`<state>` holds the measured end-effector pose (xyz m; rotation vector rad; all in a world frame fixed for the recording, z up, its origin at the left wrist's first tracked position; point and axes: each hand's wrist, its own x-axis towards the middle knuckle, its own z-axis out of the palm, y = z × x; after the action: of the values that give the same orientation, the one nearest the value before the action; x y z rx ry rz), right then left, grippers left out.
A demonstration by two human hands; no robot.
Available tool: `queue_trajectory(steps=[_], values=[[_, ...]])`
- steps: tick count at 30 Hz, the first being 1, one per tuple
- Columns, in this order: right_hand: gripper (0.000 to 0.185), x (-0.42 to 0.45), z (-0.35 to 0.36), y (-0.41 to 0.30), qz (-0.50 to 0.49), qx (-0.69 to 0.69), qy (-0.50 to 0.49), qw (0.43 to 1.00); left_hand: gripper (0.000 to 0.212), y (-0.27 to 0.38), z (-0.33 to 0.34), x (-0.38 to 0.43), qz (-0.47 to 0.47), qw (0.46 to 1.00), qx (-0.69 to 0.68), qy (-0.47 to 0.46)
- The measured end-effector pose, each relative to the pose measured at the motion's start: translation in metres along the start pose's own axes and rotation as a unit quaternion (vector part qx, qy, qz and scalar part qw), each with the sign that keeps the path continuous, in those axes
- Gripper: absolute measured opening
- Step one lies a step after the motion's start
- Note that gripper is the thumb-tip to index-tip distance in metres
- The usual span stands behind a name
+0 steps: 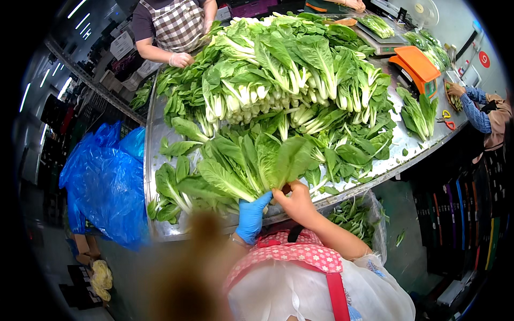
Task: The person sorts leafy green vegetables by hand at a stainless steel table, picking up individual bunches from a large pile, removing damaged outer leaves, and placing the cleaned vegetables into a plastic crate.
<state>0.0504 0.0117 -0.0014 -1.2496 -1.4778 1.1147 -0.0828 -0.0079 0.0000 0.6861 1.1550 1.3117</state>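
Observation:
A fanned bunch of leafy greens (pixel 229 172) with pale stems rises from my left hand (pixel 252 216), which wears a blue glove and grips the stem ends. Bare and just to its right, my right hand (pixel 298 204) pinches the base of a motion-blurred leaf (pixel 292 158) at the bunch's right side. The fingertips of both hands are close together, partly hiding the stems. Beyond them a large heap of similar greens (pixel 277 68) covers much of the metal table (pixel 162 229), stem ends towards me. Loose leaves (pixel 168 188) lie left of the bunch.
Blue plastic bags (pixel 106 180) hang left of the table. Below its front edge, a lined bin (pixel 355 220) holds leaf scraps. An orange scale (pixel 417 70) and scissors (pixel 446 120) are at right. Co-workers stand around, one in a checked apron (pixel 176 24), another with blue checked sleeves (pixel 476 108).

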Motion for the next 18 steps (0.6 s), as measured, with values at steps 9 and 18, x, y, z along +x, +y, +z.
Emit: queue_trajectory(steps=[9,18], values=[[0.022,-0.001,0.002,-0.006,0.165,0.193,-0.015,0.967,0.033,-0.004,-0.012,0.000,-0.041,0.993,-0.100,0.051],[0.024,-0.007,0.029,-0.038,-0.187,-0.064,-0.041,0.979,0.032,0.027,-0.046,-0.040,-0.018,1.000,0.012,0.002]])
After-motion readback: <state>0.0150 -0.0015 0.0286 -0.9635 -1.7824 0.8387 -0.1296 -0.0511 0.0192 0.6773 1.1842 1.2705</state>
